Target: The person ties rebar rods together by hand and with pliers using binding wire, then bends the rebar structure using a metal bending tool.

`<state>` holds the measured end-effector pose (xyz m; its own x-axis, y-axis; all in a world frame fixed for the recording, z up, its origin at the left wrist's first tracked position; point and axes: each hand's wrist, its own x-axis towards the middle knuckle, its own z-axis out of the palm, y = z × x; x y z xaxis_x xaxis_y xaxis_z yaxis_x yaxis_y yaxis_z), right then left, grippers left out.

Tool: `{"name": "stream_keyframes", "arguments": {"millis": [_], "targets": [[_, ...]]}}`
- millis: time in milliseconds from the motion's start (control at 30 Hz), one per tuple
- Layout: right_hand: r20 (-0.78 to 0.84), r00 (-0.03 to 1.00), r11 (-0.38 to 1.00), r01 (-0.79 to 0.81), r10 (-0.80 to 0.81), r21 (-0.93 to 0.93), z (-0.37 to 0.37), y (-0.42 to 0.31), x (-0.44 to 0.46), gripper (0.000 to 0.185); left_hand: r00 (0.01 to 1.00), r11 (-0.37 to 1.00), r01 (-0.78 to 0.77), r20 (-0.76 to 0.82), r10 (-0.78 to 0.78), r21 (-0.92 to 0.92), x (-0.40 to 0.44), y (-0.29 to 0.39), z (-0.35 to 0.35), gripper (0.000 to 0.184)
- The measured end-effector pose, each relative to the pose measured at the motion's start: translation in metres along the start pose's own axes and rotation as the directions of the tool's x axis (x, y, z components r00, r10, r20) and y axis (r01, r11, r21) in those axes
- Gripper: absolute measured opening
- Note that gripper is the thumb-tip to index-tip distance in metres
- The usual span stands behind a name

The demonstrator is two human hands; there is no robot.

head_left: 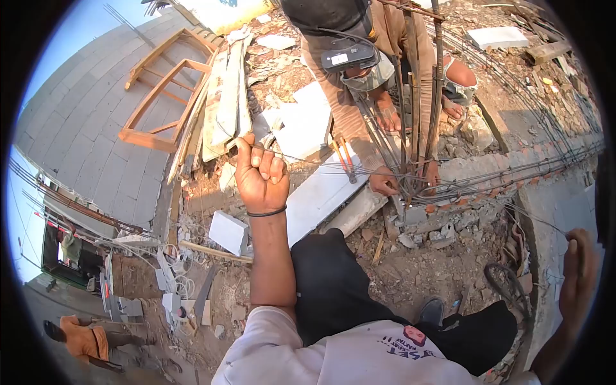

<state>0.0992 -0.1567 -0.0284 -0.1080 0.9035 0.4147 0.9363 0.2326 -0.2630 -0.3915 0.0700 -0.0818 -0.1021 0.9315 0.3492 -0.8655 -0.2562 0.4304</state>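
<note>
My left hand is raised and closed, gripping one end of a thin dark steel wire. That wire runs right to a bundle of reinforcing bars at the low brick wall. My right hand, near the right edge, is closed at the end of another thin wire leading back to the same bundle. Facing me, a crouching co-worker has a left-side hand and a right-side hand at the bars. Pincers with orange handles lie near that person's forearm.
Upright bars rise beside the co-worker. Pale blocks and a white slab lie on rubble. Wooden frames and planks lean at a grey block wall. Another person is at lower left.
</note>
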Motion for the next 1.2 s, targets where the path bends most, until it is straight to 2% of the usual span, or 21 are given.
{"name": "stream_keyframes", "arguments": {"millis": [67, 100, 133, 167, 200, 233, 267, 333, 433, 500, 567, 667, 733, 800, 833, 900, 967, 1033, 1100, 1133, 1200], "targets": [[-0.062, 0.966, 0.942, -0.259, 0.252, -0.215, 0.027, 0.004, 0.006, 0.009, 0.999, 1.000, -0.011, 0.045, 0.011, 0.002, -0.002, -0.006, 0.014, 0.032], [0.204, 0.921, 0.925, -0.277, 0.333, -0.259, 0.030, -0.007, 0.011, 0.007, 0.998, 0.999, -0.031, 0.052, 0.031, 0.014, 0.006, -0.001, 0.012, 0.031], [0.521, 0.834, 0.969, -0.063, 0.183, -0.238, 0.029, -0.013, 0.008, 0.004, 0.998, 0.997, -0.061, 0.016, 0.060, 0.044, 0.013, 0.004, 0.010, 0.030], [0.733, 0.675, 0.994, 0.008, -0.085, 0.107, 0.022, -0.019, 0.009, 0.007, 0.996, 0.993, -0.089, -0.018, 0.091, 0.075, 0.021, 0.009, 0.009, 0.028], [0.801, 0.458, 0.899, -0.010, -0.386, 0.439, 0.014, -0.022, 0.011, 0.010, 0.995, 0.991, -0.095, -0.028, 0.098, 0.089, 0.027, 0.014, 0.007, 0.026], [0.798, 0.453, 0.897, 0.004, -0.396, 0.443, 0.007, -0.012, 0.010, 0.010, 0.994, 0.992, -0.095, -0.042, 0.099, 0.087, 0.031, 0.020, 0.002, 0.026], [0.543, 0.606, 0.742, 0.120, -0.581, 0.659, 0.002, 0.005, 0.005, 0.010, 0.992, 0.991, -0.108, -0.053, 0.112, 0.078, 0.031, 0.023, -0.002, 0.026], [0.199, 0.948, 0.718, 0.043, -0.249, 0.694, -0.012, 0.022, -0.015, 0.017, 0.996, 0.997, -0.082, -0.045, 0.082, 0.017, 0.026, 0.022, -0.010, 0.028], [-0.240, 0.876, 0.897, -0.358, 0.419, 0.259, 0.015, 0.033, 0.008, 0.020, 0.996, 0.999, 0.038, 0.084, -0.035, -0.034, 0.013, 0.022, 0.001, 0.036], [0.131, 0.989, 0.989, -0.043, 0.062, -0.144, 0.025, 0.020, 0.017, 0.013, 0.985, 0.999, 0.014, 0.171, -0.023, 0.053, 0.018, 0.034, 0.004, 0.036], [0.683, 0.682, 0.957, 0.092, -0.261, 0.275, 0.018, 0.008, 0.010, 0.013, 0.991, 0.990, 0.004, 0.130, -0.023, 0.143, 0.038, 0.051, -0.010, 0.033], [0.620, 0.451, 0.683, -0.031, -0.642, 0.730, -0.027, 0.001, 0.022, 0.012, 0.999, 0.981, 0.050, 0.000, -0.051, 0.185, 0.052, 0.044, -0.043, 0.028], [0.201, 0.930, 0.839, 0.165, -0.307, 0.519, -0.017, 0.021, 0.006, 0.018, 0.976, 0.978, 0.072, -0.215, -0.029, 0.197, 0.038, 0.016, -0.028, 0.025], [-0.241, 0.928, 0.915, -0.188, 0.285, 0.358, 0.005, 0.040, -0.004, 0.021, 0.979, 0.982, 0.166, -0.133, -0.153, 0.090, 0.025, 0.010, -0.024, 0.028], [-0.296, 0.955, 0.999, -0.027, 0.020, -0.021, 0.032, 0.075, -0.004, 0.017, 0.981, 0.979, 0.194, -0.041, -0.192, 0.067, 0.022, 0.012, -0.025, 0.028], [0.194, 0.976, 0.986, -0.076, 0.104, -0.147, 0.060, 0.066, -0.018, 0.014, 0.990, 0.981, 0.141, -0.022, -0.140, 0.130, 0.025, 0.020, -0.015, 0.029], [0.467, 0.870, 0.969, 0.043, -0.157, 0.245, 0.073, 0.050, -0.040, 0.011, 0.993, 0.972, 0.116, -0.054, -0.107, 0.204, 0.039, 0.031, -0.024, 0.035], [0.498, 0.805, 0.857, 0.024, -0.322, 0.515, 0.064, 0.044, -0.039, 0.011, 0.985, 0.969, 0.124, -0.145, -0.094, 0.214, 0.052, 0.034, -0.047, 0.035], [0.475, 0.681, 0.365, -0.313, -0.557, 0.877, 0.033, 0.042, -0.028, 0.011, 0.951, 0.960, 0.161, -0.295, -0.090, 0.228, 0.050, 0.030, -0.055, 0.034], [0.470, 0.687, 0.359, -0.312, -0.554, 0.880, 0.030, 0.046, -0.032, 0.011, 0.940, 0.961, 0.189, -0.320, -0.117, 0.204, 0.040, 0.019, -0.047, 0.034], [0.395, 0.914, 0.407, -0.397, 0.093, 0.823, 0.035, 0.064, -0.044, 0.015, 0.933, 0.967, 0.235, -0.301, -0.195, 0.102, 0.029, 0.009, -0.045, 0.031]]}}
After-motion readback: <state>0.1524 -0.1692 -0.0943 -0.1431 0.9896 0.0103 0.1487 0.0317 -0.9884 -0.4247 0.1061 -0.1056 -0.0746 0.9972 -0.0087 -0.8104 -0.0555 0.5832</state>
